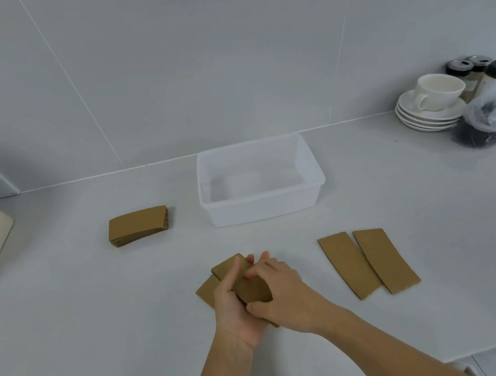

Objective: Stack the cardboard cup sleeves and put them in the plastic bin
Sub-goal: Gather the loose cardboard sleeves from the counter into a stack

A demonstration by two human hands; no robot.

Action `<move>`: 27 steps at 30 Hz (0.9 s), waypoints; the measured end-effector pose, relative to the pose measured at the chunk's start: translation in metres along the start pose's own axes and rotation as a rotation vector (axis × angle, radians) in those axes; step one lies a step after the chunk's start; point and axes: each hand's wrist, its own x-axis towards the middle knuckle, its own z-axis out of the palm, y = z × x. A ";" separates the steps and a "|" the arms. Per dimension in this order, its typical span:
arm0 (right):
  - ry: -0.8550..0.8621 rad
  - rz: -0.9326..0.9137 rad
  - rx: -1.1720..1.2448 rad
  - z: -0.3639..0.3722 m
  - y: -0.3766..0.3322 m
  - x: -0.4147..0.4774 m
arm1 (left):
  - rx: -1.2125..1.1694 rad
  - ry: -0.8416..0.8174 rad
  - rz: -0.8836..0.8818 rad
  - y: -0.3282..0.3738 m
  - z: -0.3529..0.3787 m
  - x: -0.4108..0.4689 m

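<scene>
I have both hands on a small bunch of sleeves (246,281) near the front middle of the counter (96,311). My left hand (232,308) cups the bunch from the left and below, fingers curled round its edge. My right hand (282,292) lies over it from the right, thumb at the near end and fingers pressed on top, so the bunch is pinched between the two. One more sleeve (207,291) pokes out flat just left of the grip, partly under the bunch; whether it is held I cannot tell.

To the right of the grip, well apart from my hands, two sleeves lie flat side by side, the nearer one (348,266) touching or slightly overlapping the farther one (386,259). Beyond the grip stands the bin (316,189), clear plastic, nothing visible in it. Left of the bin and beyond my left hand sits a neat stack (138,226) of sleeves on the counter.

Far right, by the wall, a white cup (437,90) rests on stacked saucers (425,120), with dark-lidded jars (488,101) beside them.
</scene>
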 end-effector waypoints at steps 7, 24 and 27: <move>-0.166 0.075 -0.017 -0.029 0.023 -0.004 | 0.094 0.113 -0.103 -0.014 0.015 0.007; 0.370 0.658 -0.258 -0.081 0.144 -0.044 | 0.068 0.081 -0.065 -0.042 0.049 0.027; 0.392 0.632 -0.354 -0.069 0.151 -0.048 | 0.072 0.086 -0.076 -0.050 0.049 0.029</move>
